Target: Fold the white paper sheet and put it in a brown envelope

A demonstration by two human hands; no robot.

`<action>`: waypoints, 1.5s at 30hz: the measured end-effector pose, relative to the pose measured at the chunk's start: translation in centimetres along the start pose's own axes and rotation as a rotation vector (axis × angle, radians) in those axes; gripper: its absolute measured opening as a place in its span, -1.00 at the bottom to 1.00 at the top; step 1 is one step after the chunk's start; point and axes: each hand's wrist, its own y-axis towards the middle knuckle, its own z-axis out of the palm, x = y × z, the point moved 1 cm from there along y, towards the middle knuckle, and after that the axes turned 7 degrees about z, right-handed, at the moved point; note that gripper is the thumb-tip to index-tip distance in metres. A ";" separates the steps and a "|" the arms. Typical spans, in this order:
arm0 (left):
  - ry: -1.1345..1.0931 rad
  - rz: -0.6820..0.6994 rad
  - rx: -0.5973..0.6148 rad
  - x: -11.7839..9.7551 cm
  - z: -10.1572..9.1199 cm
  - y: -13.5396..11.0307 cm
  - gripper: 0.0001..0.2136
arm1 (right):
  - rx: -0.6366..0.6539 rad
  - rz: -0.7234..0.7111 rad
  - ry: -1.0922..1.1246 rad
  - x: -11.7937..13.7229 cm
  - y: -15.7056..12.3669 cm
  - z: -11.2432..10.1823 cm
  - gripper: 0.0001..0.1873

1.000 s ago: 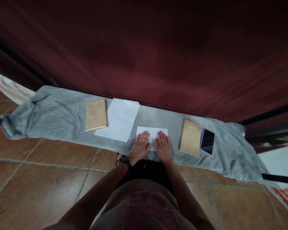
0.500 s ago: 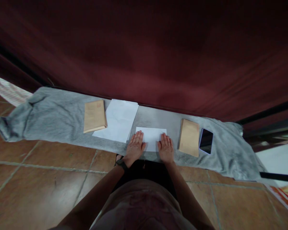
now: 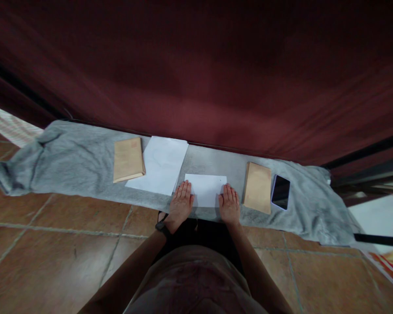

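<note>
Left hand [image 3: 181,201] and right hand [image 3: 229,205] lie flat, grasping nothing, at 2 ends of the white rectangular paper [image 3: 206,190]; even pressure should suit it.

Small white paper [image 3: 207,189]: one, the landmark. Hands: two, the left hand [image 3: 182,198] at the paper's left edge and the right hand [image 3: 229,203] at its right. Brown bundles: two, the left bundle [image 3: 128,160] well to the paper's left, the right bundle [image 3: 258,187] to its right; pieces in each uncountable. Larger white sheets [image 3: 163,163]: at least two, overlapping, left of the paper. Phone [image 3: 280,192]: one, farther right. Wristwatch [image 3: 161,226]: one, lower left. Grey cloth [image 3: 75,152]: one, beneath the paper.
</note>
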 end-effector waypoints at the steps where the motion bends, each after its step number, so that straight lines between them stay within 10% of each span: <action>1: -0.002 -0.009 -0.004 0.0 0.0 -0.1 -0.46 | 0.001 0.002 0.003 0.0 0.0 0.0 -0.43; 17: -0.059 0.290 0.100 -5.0 0.2 -3.0 -0.41 | 0.183 -0.325 0.114 3.5 -3.6 -2.2 -0.45; 45: -0.006 0.048 -0.023 -0.3 -0.5 -5.2 -0.33 | 0.080 -0.100 -0.005 -0.5 -4.6 -2.7 -0.40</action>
